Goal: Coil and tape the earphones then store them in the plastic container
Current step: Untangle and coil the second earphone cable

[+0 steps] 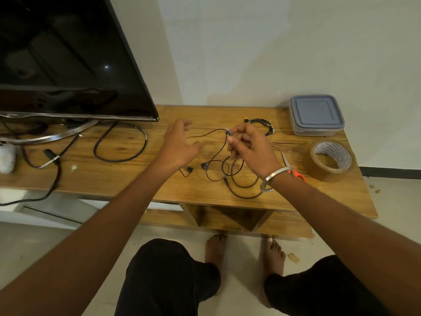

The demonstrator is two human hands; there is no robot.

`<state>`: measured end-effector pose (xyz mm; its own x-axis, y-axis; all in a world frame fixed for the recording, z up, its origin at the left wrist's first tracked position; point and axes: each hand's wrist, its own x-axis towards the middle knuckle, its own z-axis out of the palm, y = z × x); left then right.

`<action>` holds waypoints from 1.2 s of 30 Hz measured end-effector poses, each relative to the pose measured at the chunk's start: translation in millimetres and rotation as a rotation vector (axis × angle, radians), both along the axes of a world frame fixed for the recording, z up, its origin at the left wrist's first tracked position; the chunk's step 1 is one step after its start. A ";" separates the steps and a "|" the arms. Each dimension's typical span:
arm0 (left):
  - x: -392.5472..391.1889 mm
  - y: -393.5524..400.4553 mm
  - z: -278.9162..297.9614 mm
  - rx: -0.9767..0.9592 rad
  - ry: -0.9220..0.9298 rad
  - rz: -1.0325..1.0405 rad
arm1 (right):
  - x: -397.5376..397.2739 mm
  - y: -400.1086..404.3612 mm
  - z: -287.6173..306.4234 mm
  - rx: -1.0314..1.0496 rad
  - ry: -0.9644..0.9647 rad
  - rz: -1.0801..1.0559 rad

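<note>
Black earphones (224, 166) lay loose on the table (136, 179). Your right hand (249, 148) pinched their cord; your left hand (178, 144) hovered open, apart.

I see the earphones (224, 172) lying mid-table (127, 179), a television (68, 60) at far left, the plastic container (316, 115) at far right, the tape roll (331, 159) nearer, scissors (292, 167) left of it.

The scissors (293, 168) lie partly behind the right wrist; the television (68, 58) is cropped left and top.
</note>
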<state>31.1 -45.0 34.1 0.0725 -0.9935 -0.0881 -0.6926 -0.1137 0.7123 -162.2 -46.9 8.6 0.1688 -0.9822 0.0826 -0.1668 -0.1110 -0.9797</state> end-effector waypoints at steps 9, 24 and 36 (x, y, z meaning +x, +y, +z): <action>-29.5 8.1 8.4 -0.443 0.083 -0.225 | 0.7 -0.8 11.3 -0.051 -0.024 -0.055; -41.1 15.2 -4.4 -0.357 0.343 -0.082 | 2.5 1.5 9.3 -0.061 -0.024 -0.020; -26.6 13.7 -0.4 -0.313 0.261 -0.247 | -10.2 -1.6 6.5 -0.230 0.166 0.005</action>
<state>4.5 -31.3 33.7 -0.1538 -0.9599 0.2345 -0.4653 0.2797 0.8398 -172.4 -48.5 15.1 0.2030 -0.9399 0.2744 -0.3216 -0.3287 -0.8880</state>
